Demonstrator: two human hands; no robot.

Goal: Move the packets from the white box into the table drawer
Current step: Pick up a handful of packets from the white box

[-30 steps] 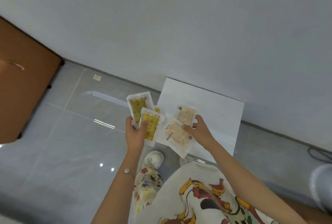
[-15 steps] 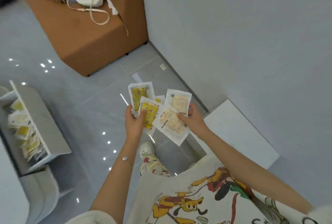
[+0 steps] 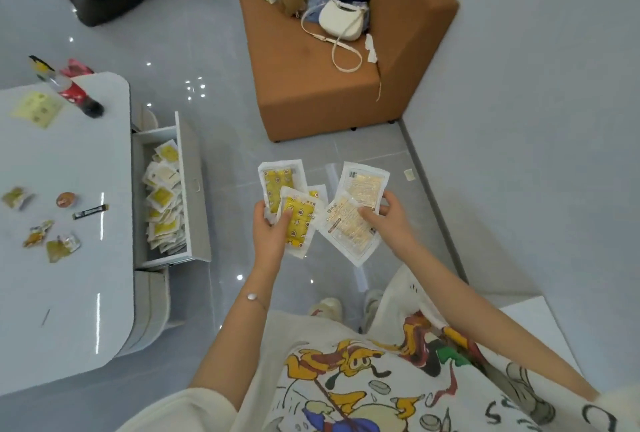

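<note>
**While the drawer point(image 3: 194, 189) stands open, packets fill both hands**

Over the floor point(image 3: 225, 120), the left hand point(image 3: 270, 237) grips three fanned yellow packets point(image 3: 282, 185) and the right hand point(image 3: 388, 220) pinches two pale packets point(image 3: 349, 230) just beside them. The drawer, pulled out of the worktop point(image 3: 69, 161) at the left, holds a heap point(image 3: 162, 203) of more packets.

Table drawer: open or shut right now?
Open. The drawer is pulled out from under the table, and packets lie piled inside it.

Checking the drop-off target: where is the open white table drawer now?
Head view, left of centre: the white drawer juts from the white table, yellow packets inside.
</note>
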